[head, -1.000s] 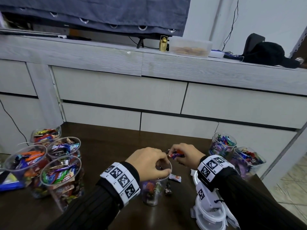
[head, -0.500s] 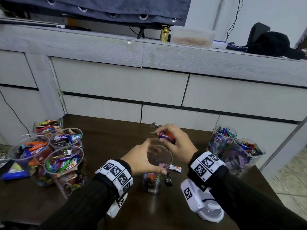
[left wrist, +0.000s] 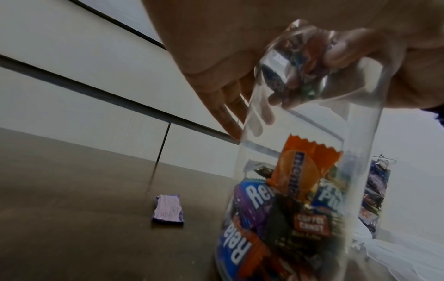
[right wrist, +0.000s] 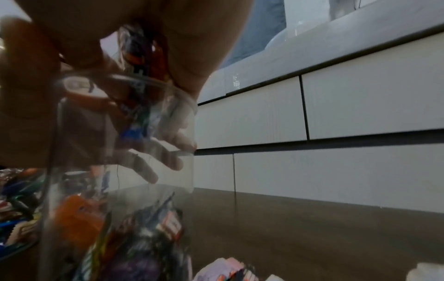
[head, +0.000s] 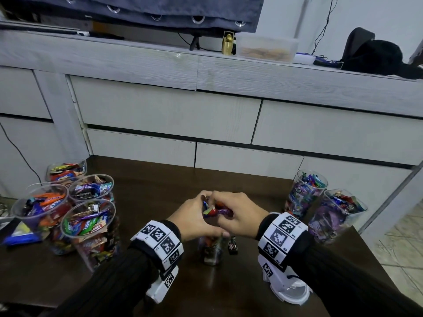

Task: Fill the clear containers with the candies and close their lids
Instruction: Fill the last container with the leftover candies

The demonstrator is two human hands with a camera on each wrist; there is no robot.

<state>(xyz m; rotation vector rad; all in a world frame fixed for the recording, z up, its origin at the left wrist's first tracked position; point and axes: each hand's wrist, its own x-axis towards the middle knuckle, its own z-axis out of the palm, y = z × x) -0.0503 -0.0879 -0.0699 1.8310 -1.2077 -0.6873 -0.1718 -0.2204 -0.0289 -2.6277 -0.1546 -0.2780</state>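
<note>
A clear container [head: 211, 250], part full of wrapped candies, stands on the dark table [head: 148, 193] in front of me. My left hand [head: 192, 216] holds it just below the rim, with its fingers [left wrist: 228, 117] down the far side. My right hand [head: 238, 213] grips a bunch of candies [head: 215, 210] right at the container's mouth. In the right wrist view the candies [right wrist: 144, 47] hang from that hand over the rim. The container [left wrist: 300, 171] shows orange, blue and purple wrappers in its lower part. The mouth itself is hidden by both hands in the head view.
Several open containers full of candies [head: 89, 225] cluster at the table's left. Two more [head: 306, 193] [head: 336, 213] stand at the right. One loose candy [head: 233, 245] lies right of the held container and another [left wrist: 168, 209] beside it. Grey drawers [head: 169, 115] rise behind.
My right hand lifted a bunch of candies from the table behind the container and brought it down to the mouth. My left hand stayed on the container.
</note>
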